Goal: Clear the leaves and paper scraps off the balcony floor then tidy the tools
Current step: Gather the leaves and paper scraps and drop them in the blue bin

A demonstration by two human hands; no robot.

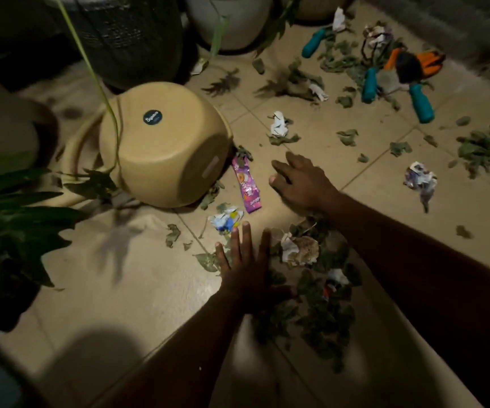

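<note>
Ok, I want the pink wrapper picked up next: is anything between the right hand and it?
Nothing visible: only bare tile lies between the right hand and the pink wrapper.

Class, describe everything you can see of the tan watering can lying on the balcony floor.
The tan watering can looks like smooth plastic. It lies tipped on its side on the tiled floor, flat base toward the camera. The base carries a round dark sticker and a pale rectangular label. A curved handle or spout extends left. A thin green stem crosses in front. Some dry leaves lie against its lower edge; a pink wrapper lies just right of it.
</note>
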